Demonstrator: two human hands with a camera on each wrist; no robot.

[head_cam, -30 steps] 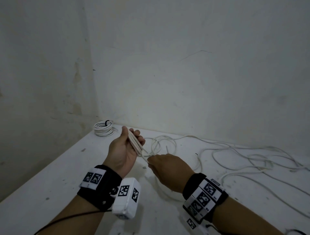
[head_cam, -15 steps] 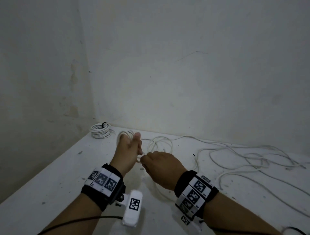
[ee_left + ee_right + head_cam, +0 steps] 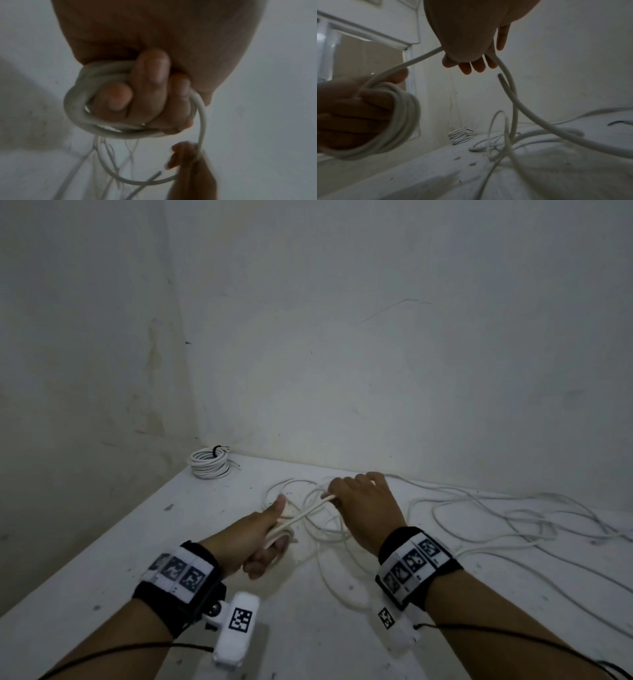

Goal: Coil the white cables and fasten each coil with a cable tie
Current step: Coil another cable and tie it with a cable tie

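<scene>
White cable [image 3: 301, 517] runs taut between both hands above the table [image 3: 102, 559]: left hand [image 3: 255, 537] clenched round the growing coil [image 3: 77, 108], right hand [image 3: 363, 505] pinching the strand. Best to lay each loop the same size, keeping light tension so nothing springs loose.

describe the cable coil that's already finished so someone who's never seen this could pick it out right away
Start at the far left corner of the white table, where the two walls meet. The finished coil lies flat there, by itself, away from both hands. Unlike the loose cables sprawled across the table and the coil in the left hand, it is a neat round stack cinched by a black cable tie.
</scene>
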